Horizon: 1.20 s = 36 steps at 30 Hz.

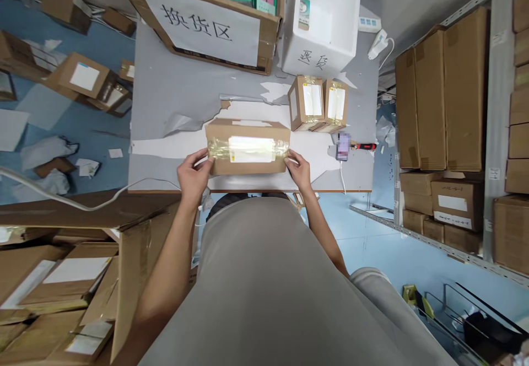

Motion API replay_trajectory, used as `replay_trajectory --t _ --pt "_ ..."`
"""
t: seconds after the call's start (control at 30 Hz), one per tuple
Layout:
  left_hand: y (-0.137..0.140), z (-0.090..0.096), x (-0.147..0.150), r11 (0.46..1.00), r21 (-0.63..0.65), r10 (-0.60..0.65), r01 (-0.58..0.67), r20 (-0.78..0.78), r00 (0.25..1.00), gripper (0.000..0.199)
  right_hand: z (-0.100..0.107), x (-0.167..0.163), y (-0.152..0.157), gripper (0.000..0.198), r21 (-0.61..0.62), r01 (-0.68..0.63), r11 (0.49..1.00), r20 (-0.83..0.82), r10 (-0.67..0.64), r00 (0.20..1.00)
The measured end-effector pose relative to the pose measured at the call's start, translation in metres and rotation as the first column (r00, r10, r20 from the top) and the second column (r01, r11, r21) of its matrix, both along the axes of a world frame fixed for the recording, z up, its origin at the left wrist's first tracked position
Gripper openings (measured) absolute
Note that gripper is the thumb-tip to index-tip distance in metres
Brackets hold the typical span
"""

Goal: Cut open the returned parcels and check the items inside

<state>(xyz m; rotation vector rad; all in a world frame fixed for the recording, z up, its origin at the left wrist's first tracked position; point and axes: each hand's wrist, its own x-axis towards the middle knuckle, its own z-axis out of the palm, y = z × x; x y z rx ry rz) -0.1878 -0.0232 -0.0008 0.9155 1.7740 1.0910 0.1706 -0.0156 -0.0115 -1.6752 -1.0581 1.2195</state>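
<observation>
A long cardboard box (248, 170) lies on the table in front of me, with a white label and shiny clear tape across its top. At its left end is my left hand (194, 177), the thumb and fingers closed against the tape edge. My right hand (299, 168) grips the opposite end in the same way. Beneath the box, a torn white sheet (312, 154) covers part of the grey tabletop. Two smaller taped boxes (306, 104) stand just beyond it on the right. Near them lie a phone (343, 146) on a white cable and a red-and-black handled tool (366, 146).
At the table's back stand a large labelled carton (206, 24) of green and pink packages and a white bin (322, 60). A big carton full of parcels (140, 256) is at my left. Shelves with boxes (463, 96) rise on the right. Parcels (85, 76) litter the left floor.
</observation>
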Motion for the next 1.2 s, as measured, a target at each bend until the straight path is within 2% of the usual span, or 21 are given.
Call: replay_trajectory --t 0.07,0.13,0.23,0.37,0.53,0.63,0.73,0.87,0.93,1.0,1.1,1.2 --pt "0.007 0.015 0.005 0.999 0.046 -0.011 0.012 -0.022 1.0 0.046 0.011 0.008 0.011 0.064 0.052 0.003 0.999 0.006 -0.003 1.0" --pt "0.012 0.021 0.009 0.999 0.047 -0.02 0.022 -0.039 0.999 0.045 0.016 0.012 0.018 0.061 0.058 -0.009 0.998 0.015 0.009 1.0" --pt "0.014 0.015 0.009 0.999 -0.04 -0.015 0.012 -0.074 0.997 0.041 0.013 0.011 0.017 0.048 -0.01 -0.071 0.997 0.048 0.071 0.996" --pt "-0.001 -0.002 0.002 0.984 -0.176 0.03 -0.041 -0.064 0.998 0.042 0.002 0.004 -0.001 0.029 -0.061 -0.111 0.992 0.087 0.116 0.989" --pt "-0.017 0.001 0.004 0.982 -0.185 0.025 -0.046 -0.118 0.993 0.045 -0.002 -0.003 -0.019 0.034 -0.051 -0.091 0.995 0.054 0.094 0.994" --pt "-0.015 0.013 0.014 0.983 -0.173 0.023 -0.055 -0.183 0.983 0.042 -0.002 -0.005 -0.017 0.041 -0.041 -0.058 0.997 0.064 0.061 0.996" --pt "-0.011 0.031 0.028 0.994 -0.106 0.011 -0.035 -0.219 0.976 0.041 -0.006 0.002 -0.012 0.046 -0.041 -0.028 0.999 0.081 0.031 0.996" --pt "-0.008 0.069 0.061 0.993 0.036 -0.103 0.117 -0.261 0.96 0.04 -0.014 0.034 -0.012 0.048 -0.047 0.045 0.998 0.1 -0.04 0.994" --pt "-0.008 0.088 0.085 0.964 0.11 -0.205 0.242 -0.271 0.94 0.038 -0.019 0.056 -0.016 0.048 -0.079 0.086 0.993 0.125 -0.076 0.989" --pt "-0.009 0.103 0.113 0.903 0.167 -0.348 0.397 -0.259 0.901 0.035 -0.024 0.076 -0.019 0.046 -0.147 0.132 0.98 0.183 -0.104 0.978" --pt "-0.016 0.114 0.151 0.75 0.212 -0.576 0.627 -0.258 0.776 0.035 -0.033 0.098 -0.022 0.044 -0.239 0.184 0.953 0.264 -0.119 0.957" --pt "-0.023 0.116 0.172 0.623 0.211 -0.7 0.753 -0.279 0.657 0.041 -0.041 0.105 -0.023 0.044 -0.261 0.199 0.944 0.284 -0.122 0.951"
